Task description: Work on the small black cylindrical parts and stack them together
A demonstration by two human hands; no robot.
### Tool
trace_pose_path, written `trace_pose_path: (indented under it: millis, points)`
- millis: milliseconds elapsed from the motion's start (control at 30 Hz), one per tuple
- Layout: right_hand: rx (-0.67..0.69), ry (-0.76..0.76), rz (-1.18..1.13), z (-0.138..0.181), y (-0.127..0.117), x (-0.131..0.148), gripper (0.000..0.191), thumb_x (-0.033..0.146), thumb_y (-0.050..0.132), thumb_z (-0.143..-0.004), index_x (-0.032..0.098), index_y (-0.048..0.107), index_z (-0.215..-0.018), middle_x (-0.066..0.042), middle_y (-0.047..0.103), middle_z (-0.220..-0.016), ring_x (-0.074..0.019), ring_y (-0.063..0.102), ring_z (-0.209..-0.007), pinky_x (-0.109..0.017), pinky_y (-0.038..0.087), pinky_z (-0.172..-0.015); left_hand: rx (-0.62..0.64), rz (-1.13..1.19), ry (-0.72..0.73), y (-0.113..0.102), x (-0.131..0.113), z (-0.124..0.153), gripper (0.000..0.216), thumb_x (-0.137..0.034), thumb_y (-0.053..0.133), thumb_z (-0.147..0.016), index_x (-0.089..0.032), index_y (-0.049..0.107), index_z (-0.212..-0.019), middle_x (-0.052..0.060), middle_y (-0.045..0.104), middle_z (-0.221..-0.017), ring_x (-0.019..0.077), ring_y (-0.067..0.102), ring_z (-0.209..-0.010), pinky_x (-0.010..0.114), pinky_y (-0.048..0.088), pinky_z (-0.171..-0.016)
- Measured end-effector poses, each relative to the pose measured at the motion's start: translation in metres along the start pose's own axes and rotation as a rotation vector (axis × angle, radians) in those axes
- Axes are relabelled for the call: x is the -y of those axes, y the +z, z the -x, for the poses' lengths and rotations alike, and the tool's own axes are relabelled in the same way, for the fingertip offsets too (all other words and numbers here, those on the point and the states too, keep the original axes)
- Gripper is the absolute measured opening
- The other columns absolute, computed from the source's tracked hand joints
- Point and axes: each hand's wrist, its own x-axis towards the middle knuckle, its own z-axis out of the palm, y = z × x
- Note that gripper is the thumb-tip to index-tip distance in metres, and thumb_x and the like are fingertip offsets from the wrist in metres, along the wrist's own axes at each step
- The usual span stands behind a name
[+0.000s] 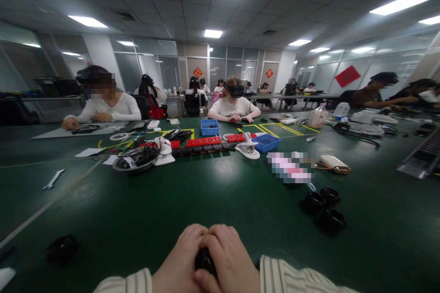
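My left hand (180,261) and my right hand (231,256) meet at the bottom middle of the head view, fingers wrapped round a glossy black rounded part (205,263). Most of that part is covered by my palms and fingers, so its full shape is hidden. Several similar black ring-shaped parts (330,220) stand grouped on the green table to the right. Another black part (63,249) lies by itself at the lower left, somewhat blurred.
Across the green table (144,206) sit a steel bowl of cables (135,160), a white clip stand (247,146), red power strips (204,141), blue trays (210,127), a wrench (54,179) and a plastic jug (318,115). Several people sit around the far sides.
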Motion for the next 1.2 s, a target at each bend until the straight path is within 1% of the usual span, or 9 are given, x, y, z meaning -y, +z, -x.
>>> trace_pose_path:
  millis: [100,300,433,567,667,800,900,1033,1200]
  points:
    - [0.067,-0.206,-0.013,-0.002,-0.004,-0.004,0.028,0.040,0.050,-0.079,0.019,0.052,-0.097,-0.006,0.055,-0.098,-0.0202,0.047,-0.089,-0.035,0.038,-0.076,0.119,0.008,0.057,-0.011,0.000,-0.004,0.062,-0.032,0.077,-0.049,-0.019,0.053,-0.103,0.009,0.050,-0.113,0.0288,0.044,-0.108,0.044,0.033,-0.098]
    - [0.055,-0.547,-0.107,-0.002,0.008,-0.012,0.014,0.029,0.043,-0.085,0.021,0.055,-0.083,0.000,0.062,-0.092,-0.0152,0.048,-0.096,-0.034,0.032,-0.094,0.303,-0.075,0.134,-0.021,0.009,-0.005,0.078,-0.039,0.072,-0.059,-0.025,0.038,-0.128,0.006,0.041,-0.133,0.0308,0.030,-0.125,0.054,0.010,-0.107]
    - [0.088,-0.529,-0.190,-0.005,0.004,-0.008,0.022,0.026,0.035,-0.085,0.019,0.054,-0.095,-0.002,0.063,-0.087,-0.0141,0.050,-0.098,-0.030,0.035,-0.093,0.304,-0.092,0.172,-0.020,0.012,-0.003,0.077,-0.045,0.068,-0.064,-0.024,0.035,-0.130,0.007,0.039,-0.135,0.0305,0.029,-0.126,0.055,0.010,-0.107]
    - [-0.027,-0.411,-0.215,-0.008,-0.013,0.003,0.042,0.050,0.031,-0.087,0.017,0.048,-0.107,-0.007,0.059,-0.100,-0.0191,0.049,-0.099,-0.037,0.035,-0.091,0.231,-0.074,0.160,-0.019,0.003,-0.002,0.079,-0.050,0.071,-0.057,-0.018,0.042,-0.123,0.012,0.046,-0.125,0.0308,0.039,-0.117,0.053,0.015,-0.105]
    - [-0.171,-0.263,-0.246,-0.008,-0.014,0.007,0.058,0.064,0.023,-0.082,0.016,0.049,-0.102,-0.009,0.056,-0.095,-0.0194,0.050,-0.086,-0.036,0.039,-0.078,0.103,-0.076,0.080,-0.018,-0.006,-0.001,0.069,-0.055,0.071,-0.054,-0.015,0.052,-0.107,0.011,0.053,-0.107,0.0291,0.048,-0.104,0.054,0.016,-0.104]
    - [-0.131,-0.139,-0.185,-0.010,0.001,0.006,0.060,0.070,0.025,-0.078,0.017,0.052,-0.083,-0.006,0.054,-0.081,-0.0176,0.048,-0.073,-0.032,0.038,-0.068,0.082,-0.064,0.030,-0.021,-0.012,0.000,0.049,-0.043,0.072,-0.057,-0.017,0.056,-0.095,0.007,0.056,-0.099,0.0253,0.050,-0.097,0.052,0.017,-0.104]
    - [-0.082,-0.135,-0.135,-0.015,0.008,0.004,0.045,0.061,0.039,-0.079,0.018,0.051,-0.076,-0.004,0.054,-0.078,-0.0169,0.047,-0.073,-0.030,0.038,-0.068,0.122,-0.020,0.110,-0.026,-0.006,-0.001,0.045,-0.031,0.072,-0.056,-0.019,0.056,-0.096,0.005,0.055,-0.103,0.0240,0.049,-0.098,0.046,0.026,-0.102]
    - [-0.045,-0.231,-0.205,-0.019,0.004,0.006,0.016,0.029,0.047,-0.078,0.018,0.051,-0.089,-0.004,0.057,-0.086,-0.0164,0.050,-0.084,-0.031,0.039,-0.078,0.134,0.047,0.172,-0.030,0.010,-0.005,0.040,-0.021,0.068,-0.054,-0.019,0.059,-0.094,0.002,0.054,-0.101,0.0220,0.049,-0.095,0.036,0.038,-0.093]
    - [-0.008,-0.362,-0.237,-0.017,-0.004,0.010,0.038,0.014,0.038,-0.064,0.017,0.048,-0.100,-0.006,0.060,-0.088,-0.0158,0.056,-0.087,-0.035,0.035,-0.094,0.186,0.121,0.184,-0.033,0.017,-0.008,0.051,-0.009,0.065,-0.050,-0.021,0.059,-0.099,0.002,0.053,-0.106,0.0227,0.047,-0.103,0.034,0.036,-0.095]
